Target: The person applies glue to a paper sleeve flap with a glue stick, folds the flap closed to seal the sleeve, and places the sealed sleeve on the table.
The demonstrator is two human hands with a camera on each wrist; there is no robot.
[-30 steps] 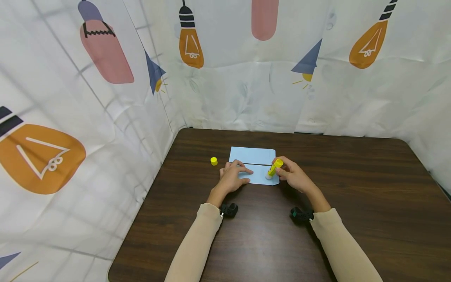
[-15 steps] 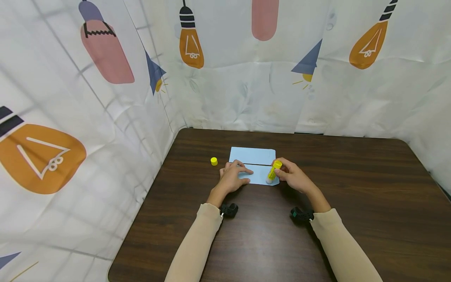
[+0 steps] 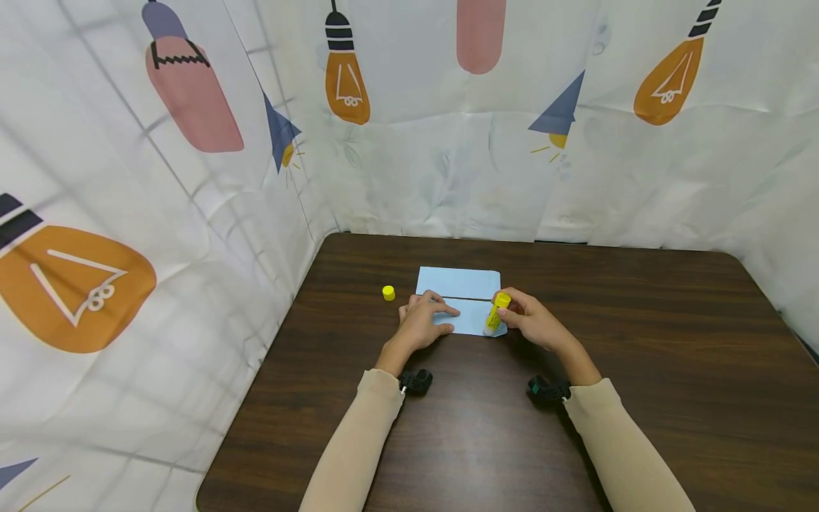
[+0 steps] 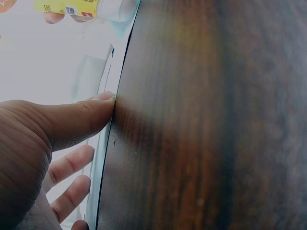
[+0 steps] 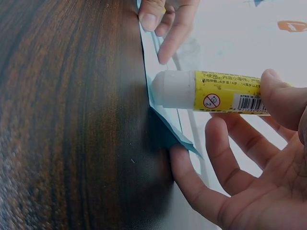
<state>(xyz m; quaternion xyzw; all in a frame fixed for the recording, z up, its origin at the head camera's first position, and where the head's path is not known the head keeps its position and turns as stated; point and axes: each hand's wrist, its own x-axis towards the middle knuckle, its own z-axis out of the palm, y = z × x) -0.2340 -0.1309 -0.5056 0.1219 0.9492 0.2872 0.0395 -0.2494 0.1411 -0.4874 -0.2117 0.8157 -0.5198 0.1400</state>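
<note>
A light blue sheet of paper (image 3: pixel 470 310) lies on the table, a dark line running across it between its far and near halves. My left hand (image 3: pixel 422 321) rests on the near half's left side, fingers spread, the thumb (image 4: pixel 86 117) on the near edge. In my right hand (image 3: pixel 534 320) I hold a yellow glue stick (image 3: pixel 498 313) between thumb and fingers, tilted, white end down. Its white tip (image 5: pixel 160 86) meets the paper by the near right corner in the right wrist view. A corner flap (image 5: pixel 175 128) lifts there, one fingertip beside it.
The yellow cap (image 3: pixel 388 293) stands on the table left of the paper. The dark wood table (image 3: pixel 640 341) extends far to the right. Behind it hangs a white printed curtain (image 3: pixel 435 171), and another stretch of it runs along the left side.
The glue stick has shifted slightly toward the paper's near edge and become more upright, my right hand moving with it. My left hand stays in place.
</note>
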